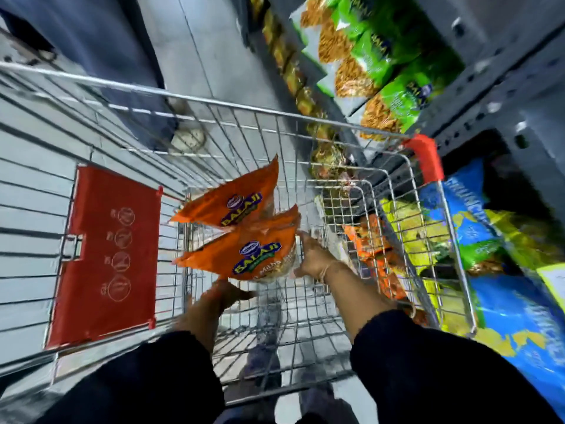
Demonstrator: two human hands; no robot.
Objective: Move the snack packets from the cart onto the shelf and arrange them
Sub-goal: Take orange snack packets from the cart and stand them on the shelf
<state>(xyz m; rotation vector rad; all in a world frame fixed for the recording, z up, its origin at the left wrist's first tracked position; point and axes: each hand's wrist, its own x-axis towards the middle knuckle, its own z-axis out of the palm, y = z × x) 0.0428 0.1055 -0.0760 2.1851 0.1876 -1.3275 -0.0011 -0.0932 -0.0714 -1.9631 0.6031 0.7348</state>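
Two orange snack packets sit inside the wire cart (397, 185): one (232, 203) farther in, and a nearer one (247, 255) overlapping it. My right hand (315, 255) grips the right edge of the nearer packet. My left hand (220, 296) is under its lower corner, fingers touching it; the blur hides whether it grips. Both arms, in dark sleeves, reach down into the cart. The shelf (477, 96) stands to the right, with green packets (382, 65) on an upper level and blue (504, 301) and yellow (412, 231) packets lower down.
A red flap (110, 255) hangs on the cart's left inner wall, and a red corner cap (425, 157) sits on its rim by the shelf. The grey tiled floor (208, 50) runs ahead. Another person's dark trousers and shoe (186, 137) are beyond the cart.
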